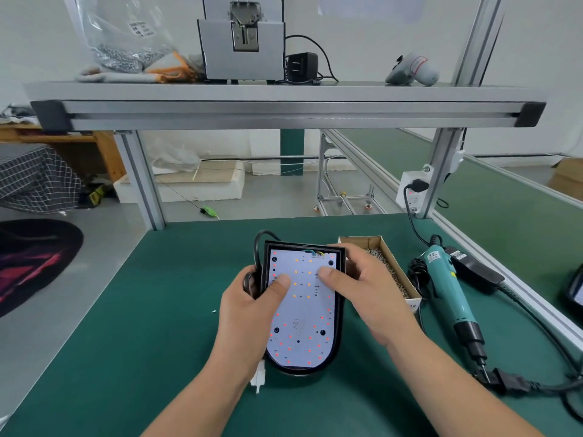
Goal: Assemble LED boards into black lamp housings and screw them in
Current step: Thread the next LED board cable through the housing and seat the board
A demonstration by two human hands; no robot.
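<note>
**Seating the LED board, screws not yet in**

Farthest left on the green table (pixel 126 326), a single loose screw (pixel 214 311) is lying well apart from the work.

Next comes the left hand (pixel 249 313). Its thumb is pressing down on the left part of the LED board (pixel 303 323), and its fingers are curling round the left wall of the black lamp housing (pixel 339 329), gripping it together with the black cable (pixel 257 247) that is looping out from the top left corner. A small white connector (pixel 258 378) is poking out below that wrist.

The housing is sitting in the middle of the table with its rounded end toward the person. The white board is lying inside its rim, wires at the far end. The dark mounting holes are looking unfilled.

The right hand (pixel 369 298) is mirroring the left: thumb flat on the board's upper right area, fingers wrapping over the housing's far right corner and gripping it.

Just beside that hand a cardboard box (pixel 359 241) is holding a heap of screws (pixel 389 272). Farther right, the teal electric screwdriver (pixel 448 291) is lying on the table, untouched.

By my reading, the step in hand is pressing the board home and squaring it in the housing. The next move is likely calling for the right hand to let go, take a screw from the box and pick up the screwdriver, while the left is steadying the housing so the holes stay lined up.
</note>
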